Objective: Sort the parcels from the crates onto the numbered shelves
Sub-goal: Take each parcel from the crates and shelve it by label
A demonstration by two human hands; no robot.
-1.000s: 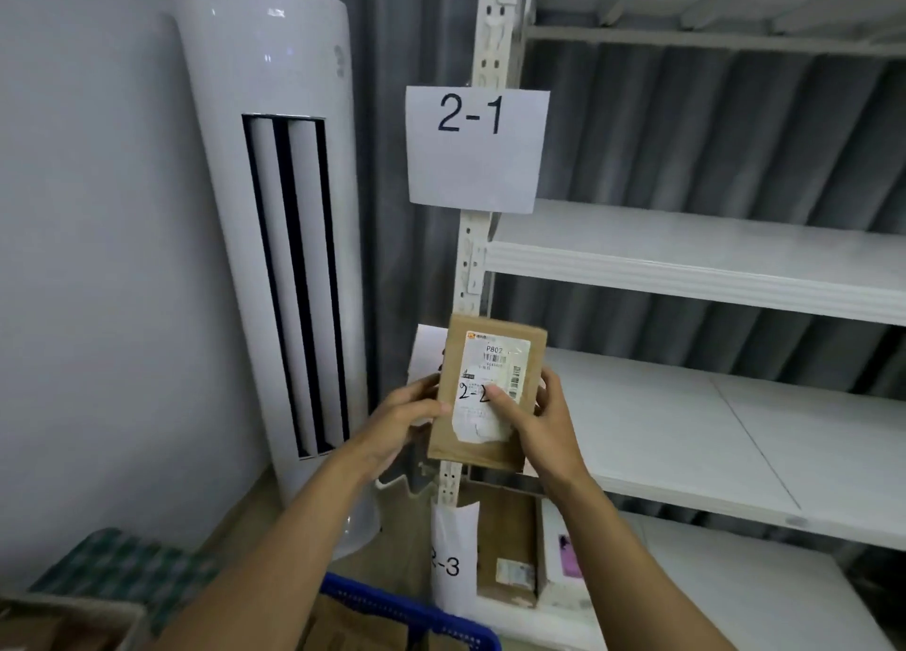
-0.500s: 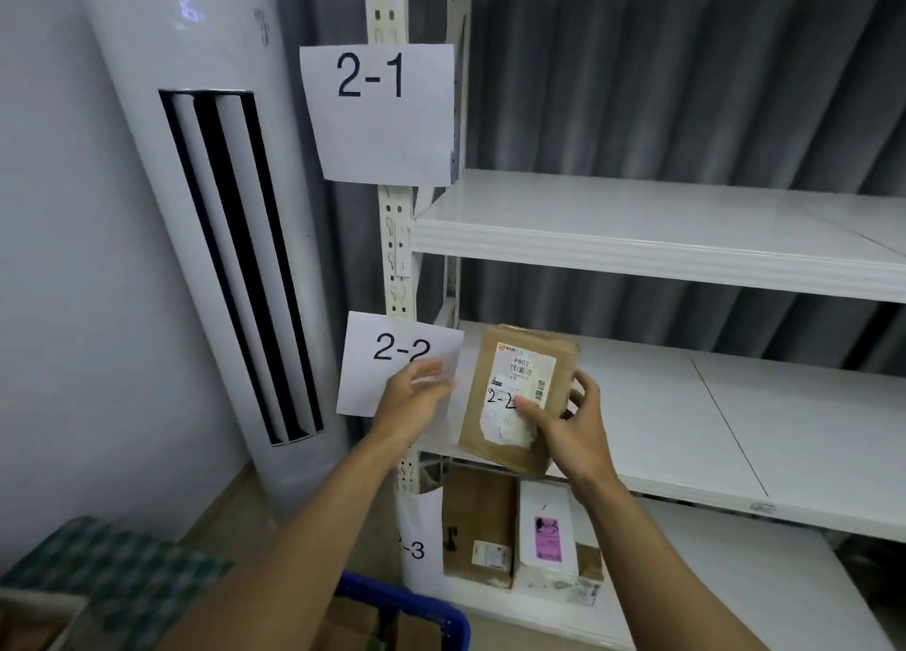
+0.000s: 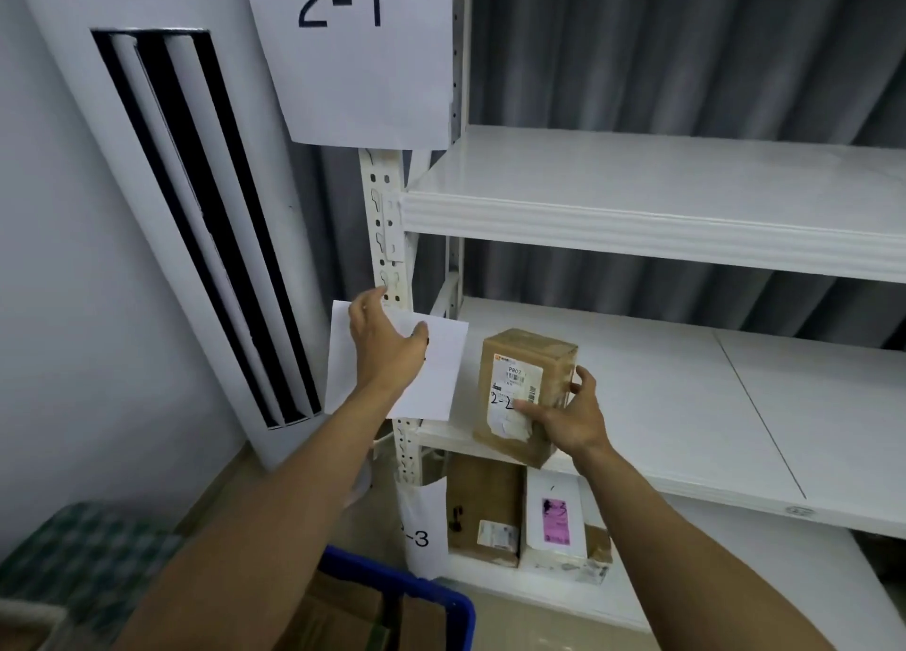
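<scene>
Grey curtain (image 3: 686,52) is hanging behind a white metal rack (image 3: 387,219), and a tall white air conditioner (image 3: 147,209) is standing to the left of it. In the head view, a paper sign "2-1" (image 3: 353,71) is being carried by the rack's post, above the upper shelf (image 3: 637,184). The brown parcel (image 3: 519,380) is being held upright, a little tilted, at the front left corner of the middle shelf (image 3: 735,405); whether its bottom is resting there cannot be told. It is being gripped by the right hand (image 3: 571,417): the grip is closed on it, with the thumb on the white label and the fingers curled round the right side. The left hand (image 3: 385,351) is being held over another paper sheet (image 3: 441,371) on the post, its grip relaxed and open, with nothing clasped. On the lower shelf, a brown box (image 3: 483,508) and a white packet (image 3: 554,523) with a pink label are standing side by side. Below, a blue crate (image 3: 416,586) with cardboard in it is being shown.
</scene>
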